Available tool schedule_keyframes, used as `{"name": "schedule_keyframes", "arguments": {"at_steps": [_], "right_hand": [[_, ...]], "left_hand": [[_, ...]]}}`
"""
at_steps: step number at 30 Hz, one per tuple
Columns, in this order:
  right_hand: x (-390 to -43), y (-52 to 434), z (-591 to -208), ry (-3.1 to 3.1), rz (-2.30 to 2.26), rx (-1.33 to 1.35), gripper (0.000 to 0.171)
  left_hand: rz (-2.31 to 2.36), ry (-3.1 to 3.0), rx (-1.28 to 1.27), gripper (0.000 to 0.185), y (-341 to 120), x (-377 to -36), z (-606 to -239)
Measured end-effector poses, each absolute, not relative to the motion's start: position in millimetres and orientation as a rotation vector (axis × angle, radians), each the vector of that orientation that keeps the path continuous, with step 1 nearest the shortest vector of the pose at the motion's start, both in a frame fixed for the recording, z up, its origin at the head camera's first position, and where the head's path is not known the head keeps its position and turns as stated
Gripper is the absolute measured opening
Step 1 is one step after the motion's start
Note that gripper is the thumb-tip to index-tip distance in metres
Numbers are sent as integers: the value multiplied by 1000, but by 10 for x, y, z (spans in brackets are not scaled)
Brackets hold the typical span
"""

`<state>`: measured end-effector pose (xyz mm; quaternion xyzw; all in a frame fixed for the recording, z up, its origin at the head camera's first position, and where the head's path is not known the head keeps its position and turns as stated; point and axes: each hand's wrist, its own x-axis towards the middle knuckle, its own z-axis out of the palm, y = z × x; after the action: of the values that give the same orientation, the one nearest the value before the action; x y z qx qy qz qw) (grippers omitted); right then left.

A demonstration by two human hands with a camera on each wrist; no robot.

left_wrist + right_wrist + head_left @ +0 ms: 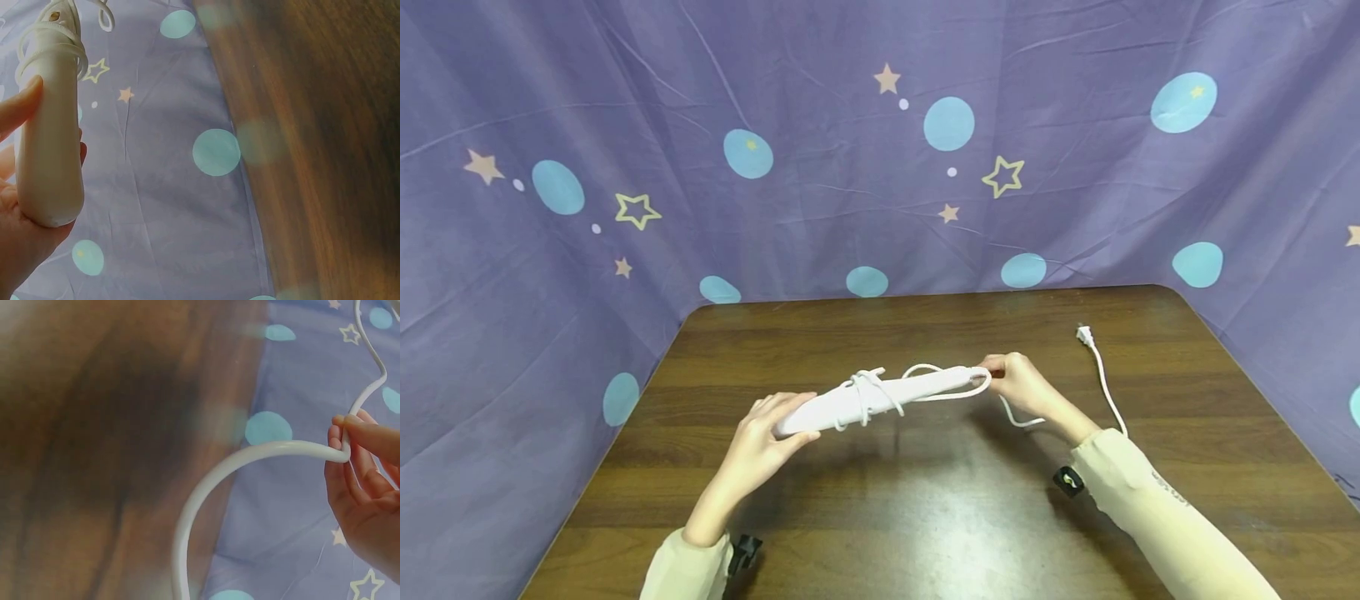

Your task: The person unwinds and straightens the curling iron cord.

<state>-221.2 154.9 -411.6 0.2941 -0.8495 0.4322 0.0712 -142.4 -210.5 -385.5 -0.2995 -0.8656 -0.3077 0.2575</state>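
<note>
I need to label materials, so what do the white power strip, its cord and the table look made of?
Power strip: likely hard plastic, smooth matte white shell. Cord: probably rubbery or vinyl sheath, since it bends in smooth, glossy curves. Table: dark wood or wood-look laminate, grain streaks with a sheen.

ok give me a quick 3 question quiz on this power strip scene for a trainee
1. True or false: the plug lies on the table.
2. Which hand pinches the cord? A) left B) right
3. Fill in: the left hand grips one end of the ____.

Key: 1 true. 2 B, the right hand. 3 power strip, which has cord looped round its middle.
</note>
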Motion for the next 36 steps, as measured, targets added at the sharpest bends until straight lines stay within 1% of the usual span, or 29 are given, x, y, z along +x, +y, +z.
{"name": "schedule_keyframes", "arguments": {"at_steps": [4,8,12,22,30,36], "right_hand": [[-2141,1520,-4183,-2598,1283,947,9],[-2072,1490,-4199,-2637,1273,1091,11],[-2001,1477,-4195,-2635,1265,1239,12],[-1815,1506,-4121,-2519,1235,1492,17],[-1663,1553,-3894,-2394,1235,1556,19],[-1612,1597,-3667,-2307,1222,1511,21]], "left_hand": [[-832,-2334,-803,50,-2110,-1437,-3849],[-822,-2318,-782,51,-2120,-1456,-3848],[-822,-2307,-757,51,-2130,-1476,-3851],[-823,-2320,-676,51,-2153,-1499,-3874],[-803,-2339,-656,50,-2166,-1521,-3885],[-775,-2372,-663,51,-2179,-1519,-3896]]}}
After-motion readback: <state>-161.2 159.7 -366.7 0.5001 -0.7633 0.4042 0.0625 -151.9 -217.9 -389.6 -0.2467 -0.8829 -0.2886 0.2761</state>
